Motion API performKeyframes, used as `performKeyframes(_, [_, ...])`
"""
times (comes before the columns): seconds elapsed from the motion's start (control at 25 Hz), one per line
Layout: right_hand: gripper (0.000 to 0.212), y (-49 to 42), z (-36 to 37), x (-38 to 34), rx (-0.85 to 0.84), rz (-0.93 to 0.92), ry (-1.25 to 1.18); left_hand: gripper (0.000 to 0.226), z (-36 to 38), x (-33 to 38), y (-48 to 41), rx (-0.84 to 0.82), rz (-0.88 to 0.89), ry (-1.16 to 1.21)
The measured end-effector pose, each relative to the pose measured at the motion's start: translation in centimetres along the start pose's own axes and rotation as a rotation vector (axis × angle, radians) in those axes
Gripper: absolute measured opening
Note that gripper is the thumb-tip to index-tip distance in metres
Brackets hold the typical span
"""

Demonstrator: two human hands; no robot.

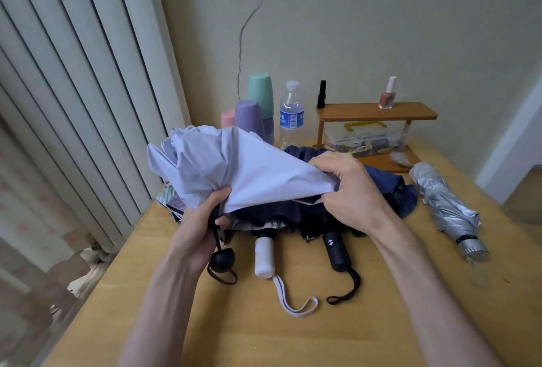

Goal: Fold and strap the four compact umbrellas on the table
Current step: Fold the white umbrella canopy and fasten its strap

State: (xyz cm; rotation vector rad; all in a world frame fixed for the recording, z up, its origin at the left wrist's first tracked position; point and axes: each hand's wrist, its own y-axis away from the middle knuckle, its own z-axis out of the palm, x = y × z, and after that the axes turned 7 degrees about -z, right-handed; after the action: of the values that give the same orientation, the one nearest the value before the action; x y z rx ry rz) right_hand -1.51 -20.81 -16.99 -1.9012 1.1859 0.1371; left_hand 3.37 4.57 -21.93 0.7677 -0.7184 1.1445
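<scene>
Four umbrellas are in view. The lavender umbrella [249, 170] is held above the bench [264, 331], left of middle — the left hand [202, 220] curls its fingers round the gathered cloth and shaft above a round black knob [223, 259], the right hand [349, 187] pinches the canopy's edge. Beneath lie a white-handled umbrella [264, 255] and a black-handled umbrella [337, 252] whose white logo is unreadable. A silver umbrella [445, 205] lies rolled at right. The water bottle [291, 116] has a blue label with a barcode — its characters, perhaps Chinese, are blurred

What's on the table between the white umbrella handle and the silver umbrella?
A black umbrella handle with its wrist loop, then bare tabletop; head view shows it.
</scene>
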Motion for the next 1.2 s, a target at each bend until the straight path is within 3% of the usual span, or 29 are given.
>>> performKeyframes(0.12, [0.043, 0.3, -0.1, -0.4, 0.305, -0.130, 0.274, 0.049, 0.6, 0.1, 0.3, 0.022, 0.015, 0.048])
performKeyframes(0.24, [0.033, 0.3, 1.2, -1.5, 0.572, -0.083, 0.380, 0.043, 1.2, -0.3, 0.4, 0.055, -0.008, 0.096])
performKeyframes(0.4, [0.041, 0.7, 2.8, -1.5, 0.582, 0.029, 0.540, 0.048, 1.9, -0.8, 0.3, 0.059, -0.021, 0.072])
performKeyframes(0.52, [0.028, 1.0, 2.6, -0.6, 0.638, -0.030, 0.577, 0.046, 1.6, -0.7, 0.1, 0.074, -0.007, 0.049])
performKeyframes(0.64, [0.026, 1.2, 1.9, 0.2, 0.732, -0.053, 0.529, 0.047, 1.2, -0.5, 0.0, 0.083, 0.033, 0.025])
performKeyframes(0.72, [0.026, 1.3, 2.2, 0.2, 0.789, 0.021, 0.372, 0.050, 1.5, -0.5, 0.0, 0.089, 0.058, 0.018])
performKeyframes(0.84, [0.030, 1.0, 2.6, 0.5, 0.677, 0.181, 0.018, 0.045, 2.2, -0.8, 0.2, 0.097, 0.095, 0.009])
performKeyframes(0.92, [0.031, 1.1, 2.4, 1.2, 0.648, 0.237, 0.057, 0.040, 2.4, -1.0, 0.3, 0.119, 0.119, 0.013])
performKeyframes(1.04, [0.034, 1.6, 1.7, 1.8, 0.610, 0.236, 0.313, 0.034, 2.3, -1.1, 0.1, 0.182, 0.165, 0.017])
performKeyframes(1.08, [0.035, 1.6, 1.5, 2.0, 0.554, 0.241, 0.240, 0.034, 2.2, -1.0, 0.0, 0.191, 0.176, 0.019])
performKeyframes(1.2, [0.051, 1.1, 0.0, 1.3, 0.260, 0.410, -0.642, 0.033, 1.6, -0.7, 0.0, 0.158, 0.193, 0.004])
